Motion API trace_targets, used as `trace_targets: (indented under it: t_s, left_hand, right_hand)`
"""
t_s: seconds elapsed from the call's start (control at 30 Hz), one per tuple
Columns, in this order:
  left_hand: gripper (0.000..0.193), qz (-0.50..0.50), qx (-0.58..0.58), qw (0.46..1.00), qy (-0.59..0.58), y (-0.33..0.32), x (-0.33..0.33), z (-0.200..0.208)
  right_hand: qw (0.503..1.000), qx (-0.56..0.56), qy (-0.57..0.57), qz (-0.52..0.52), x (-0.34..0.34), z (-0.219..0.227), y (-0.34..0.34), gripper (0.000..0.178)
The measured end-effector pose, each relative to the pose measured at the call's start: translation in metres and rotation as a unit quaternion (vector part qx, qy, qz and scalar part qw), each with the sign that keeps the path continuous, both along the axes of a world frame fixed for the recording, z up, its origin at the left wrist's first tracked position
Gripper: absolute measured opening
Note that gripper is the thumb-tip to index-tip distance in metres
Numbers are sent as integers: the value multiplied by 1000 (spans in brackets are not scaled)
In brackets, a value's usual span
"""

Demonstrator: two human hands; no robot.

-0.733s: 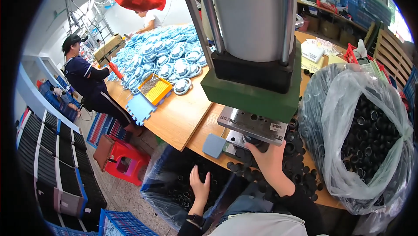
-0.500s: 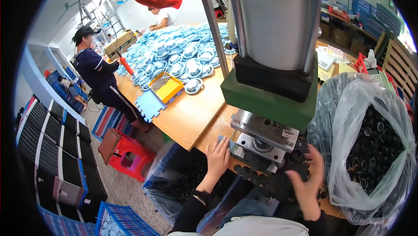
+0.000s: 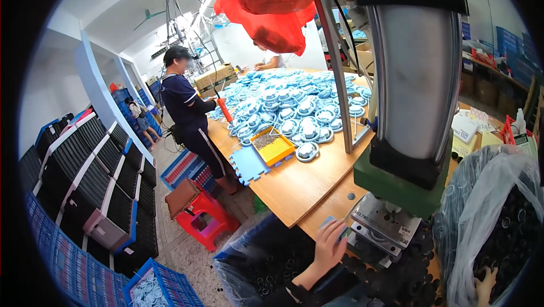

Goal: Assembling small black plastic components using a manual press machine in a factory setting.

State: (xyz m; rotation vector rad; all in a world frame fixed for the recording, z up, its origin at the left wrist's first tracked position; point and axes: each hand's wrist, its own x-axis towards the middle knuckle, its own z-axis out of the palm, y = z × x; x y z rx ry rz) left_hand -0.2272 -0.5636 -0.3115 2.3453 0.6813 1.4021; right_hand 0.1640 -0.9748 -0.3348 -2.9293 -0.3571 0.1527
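Note:
My left hand (image 3: pixel 330 246) lies beside the metal die (image 3: pixel 386 219) of a press, fingers stretched out over a small blue-grey piece (image 3: pixel 333 223) at the table edge. The press has a green block (image 3: pixel 394 185) and a large grey cylinder (image 3: pixel 416 80) above the die. At the lower right, my right hand (image 3: pixel 485 282) is in a clear plastic bag (image 3: pixel 462 239), its thumb and fingers apart among black round parts (image 3: pixel 513 222). Its fingertips are partly lost against the dark parts. More black discs (image 3: pixel 391 281) lie heaped in front of the die.
A lined blue bin (image 3: pixel 243 256) holding black rings stands below the table's left edge. On the wooden table (image 3: pixel 309 185) are a yellow tray (image 3: pixel 273 145) and a pile of light-blue round parts (image 3: pixel 294 109). A co-worker (image 3: pixel 190 109) stands beyond a red stool (image 3: pixel 207 216). Black crates (image 3: pixel 107 188) stack at left.
My right hand has gone from beside the die into the bag of black parts. The view has swung left and up, while my left hand stays by the die.

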Motion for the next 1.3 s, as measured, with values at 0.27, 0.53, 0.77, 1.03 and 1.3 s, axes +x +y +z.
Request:
trace_targets:
  t_s: [0.27, 0.53, 0.77, 1.03, 1.3]
  left_hand:
    - [39, -72, -91, 992, -59, -26, 76, 54]
    - [46, -9, -62, 995, -79, -28, 96, 46]
    - [50, 49, -50, 996, -57, -42, 90, 19]
    - [45, 69, -183, 975, -106, -34, 10, 11]
    - [78, 299, -201, 913, 192, -17, -93, -114]
  right_hand:
    - [971, 209, 20, 115, -38, 42, 132, 61]
    - [879, 410, 84, 230, -94, 76, 217, 56]
    - [776, 558, 141, 257, -140, 93, 217, 53]
    - [751, 626, 63, 199, -106, 68, 76, 54]
    - [740, 585, 105, 315, -228, 65, 274, 67]
